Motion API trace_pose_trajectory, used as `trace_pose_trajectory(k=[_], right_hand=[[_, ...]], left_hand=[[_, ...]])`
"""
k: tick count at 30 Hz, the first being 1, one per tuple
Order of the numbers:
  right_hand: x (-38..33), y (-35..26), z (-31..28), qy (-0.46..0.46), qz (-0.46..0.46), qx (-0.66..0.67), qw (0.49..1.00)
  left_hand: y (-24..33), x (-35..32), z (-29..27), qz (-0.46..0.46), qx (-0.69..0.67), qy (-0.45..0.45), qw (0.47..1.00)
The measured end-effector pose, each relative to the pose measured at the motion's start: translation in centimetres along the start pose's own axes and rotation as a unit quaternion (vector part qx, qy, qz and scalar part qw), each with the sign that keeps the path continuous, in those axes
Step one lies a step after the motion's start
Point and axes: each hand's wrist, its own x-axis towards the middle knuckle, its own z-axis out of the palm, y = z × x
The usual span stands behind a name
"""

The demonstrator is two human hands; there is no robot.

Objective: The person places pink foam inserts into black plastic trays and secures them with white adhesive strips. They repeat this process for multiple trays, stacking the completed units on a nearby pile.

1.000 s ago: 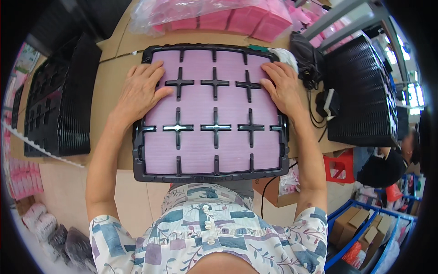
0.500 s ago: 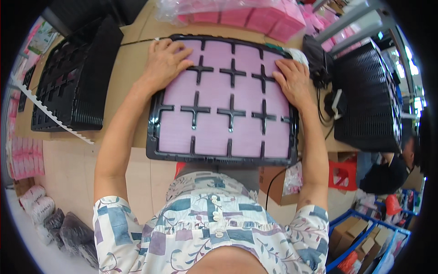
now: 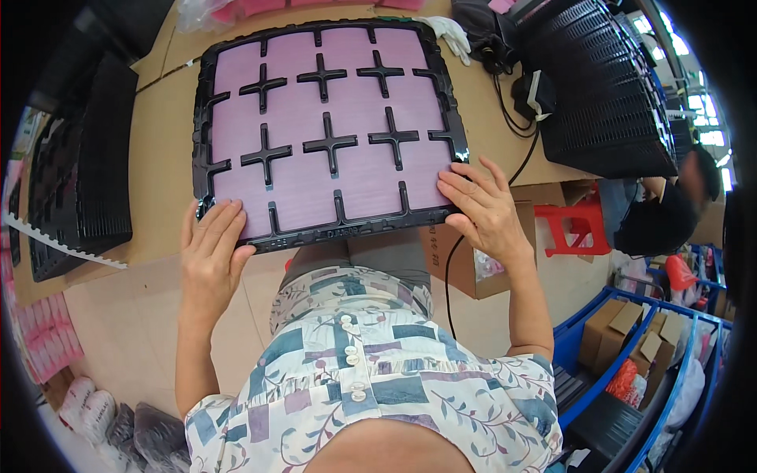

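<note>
Down from its sides, your left hand [image 3: 211,251] and right hand [image 3: 490,214] now touch lower corners of the black tray [image 3: 330,144], upper centre frame, long axis crosswise. Fingers on top; can't tell if clamped.

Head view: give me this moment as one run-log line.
Black tray: lilac surface between black crosses | Left hand: on near left corner | Right hand: on near right corner

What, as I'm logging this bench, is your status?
Left hand, right hand at near corners of black tray. Pink sheet inside it. White glove by far right corner.
</note>
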Motion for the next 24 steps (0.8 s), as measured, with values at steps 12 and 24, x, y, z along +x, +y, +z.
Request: trace_pose_trajectory(k=[12,24], right_hand=[[-0.5,-1.7,5.1,0.232,0.343,0.212,0.885],[-8.7,-5.6,-6.9,0.474,0.326,0.225,0.786]], left_hand=[[-1.0,-0.5,4.0,-0.293,-0.272,0.14,0.906],[8.9,2.6,-1.0,-0.138,-0.548,0.258,0.784]])
